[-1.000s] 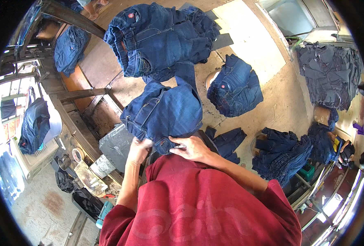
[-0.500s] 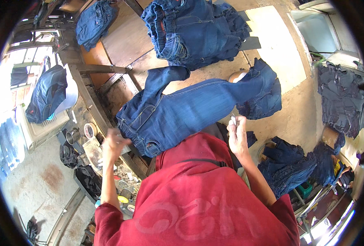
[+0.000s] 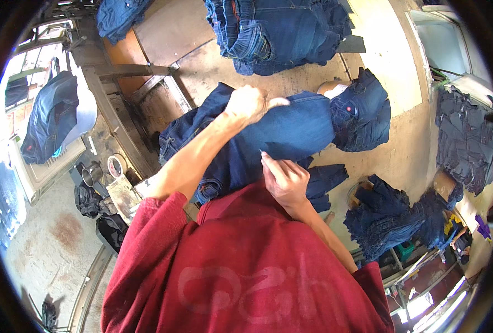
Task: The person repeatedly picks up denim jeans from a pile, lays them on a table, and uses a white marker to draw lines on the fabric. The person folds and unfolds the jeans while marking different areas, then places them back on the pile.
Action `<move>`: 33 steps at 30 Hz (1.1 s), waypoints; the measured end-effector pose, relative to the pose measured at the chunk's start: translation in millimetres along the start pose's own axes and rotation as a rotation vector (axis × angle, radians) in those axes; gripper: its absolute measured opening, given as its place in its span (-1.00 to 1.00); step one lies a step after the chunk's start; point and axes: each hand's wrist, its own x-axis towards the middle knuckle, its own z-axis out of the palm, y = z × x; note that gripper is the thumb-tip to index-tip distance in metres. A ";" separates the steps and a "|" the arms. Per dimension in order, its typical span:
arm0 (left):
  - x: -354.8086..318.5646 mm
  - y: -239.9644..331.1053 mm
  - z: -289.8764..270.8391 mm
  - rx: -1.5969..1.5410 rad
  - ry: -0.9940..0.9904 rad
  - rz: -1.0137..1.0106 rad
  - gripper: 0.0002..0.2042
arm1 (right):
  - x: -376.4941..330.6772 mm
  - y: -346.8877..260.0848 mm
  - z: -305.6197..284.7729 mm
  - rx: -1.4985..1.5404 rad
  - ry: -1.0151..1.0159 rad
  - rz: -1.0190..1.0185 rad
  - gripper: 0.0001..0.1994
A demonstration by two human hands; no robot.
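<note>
A pair of blue jeans (image 3: 293,127) lies across my lap and the work surface, its elastic waist toward the left. My left hand (image 3: 247,105) is closed over the upper edge of the jeans, fingers curled down and thumb stretched out to the right. Just below it, my right hand (image 3: 285,180) pinches a small thin tool, mostly hidden in the fingers; only a fine tip shows above the denim. Another pair of dark jeans (image 3: 363,114) hangs folded beside the right end of the first.
A thick stack of jeans (image 3: 291,36) lies at the far side. More denim (image 3: 388,216) is heaped at the right, with dark garments (image 3: 463,139) beyond. On the left are a wooden beam (image 3: 110,119), a tape roll (image 3: 116,165), a metal cup (image 3: 92,175) and draped jeans (image 3: 49,119).
My left hand has moved from beside the waistband up and right onto the jeans. The right hand has come left over the denim with the small tool. The jeans are now bunched and folded.
</note>
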 end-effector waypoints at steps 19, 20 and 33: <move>26.6 -30.9 31.0 -0.183 0.133 -0.201 -0.68 | 0.1 -0.9 6.7 -0.135 -0.186 0.063 -0.73; 26.7 -30.1 30.1 -0.185 0.131 -0.205 -0.69 | 2.7 1.2 9.9 -0.097 -0.124 0.056 -0.74; 25.1 -31.6 33.4 -0.167 0.220 -0.149 -0.71 | 1.7 -2.2 8.1 -0.163 -0.176 0.055 -0.72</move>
